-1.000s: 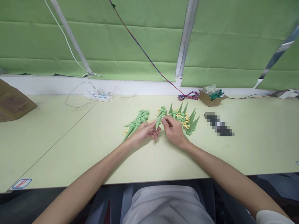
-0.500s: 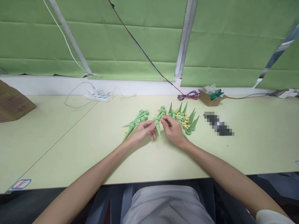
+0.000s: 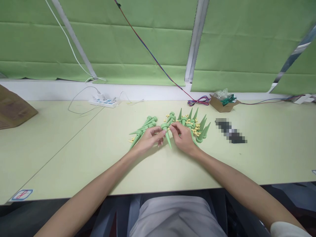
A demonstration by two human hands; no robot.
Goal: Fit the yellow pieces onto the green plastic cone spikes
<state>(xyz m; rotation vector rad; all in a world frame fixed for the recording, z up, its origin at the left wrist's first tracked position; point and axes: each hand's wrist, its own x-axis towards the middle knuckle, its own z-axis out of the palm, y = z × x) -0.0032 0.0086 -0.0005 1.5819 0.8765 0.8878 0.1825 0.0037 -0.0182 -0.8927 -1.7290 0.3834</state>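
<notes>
My left hand grips a green plant watering spike between thumb and fingers. Its cap is up and its tip slants down and to the right. At the spike's right side, my right hand pinches a small yellow valve, mostly hidden by the fingertips. More green spikes lie in a bunch beyond my left hand. To the right, behind my right hand, other green spikes are mixed with several small yellow valves.
On the pale table, a small cardboard box with clear plastic and green material stands at the back right. Beside it is a coiled red-and-blue cable. A white power strip lies back left, a brown box at far left. A blurred dark item lies right.
The spike in my left hand has tilted a little, its tip moving right and slightly towards me. Both hands stay in nearly the same place.
</notes>
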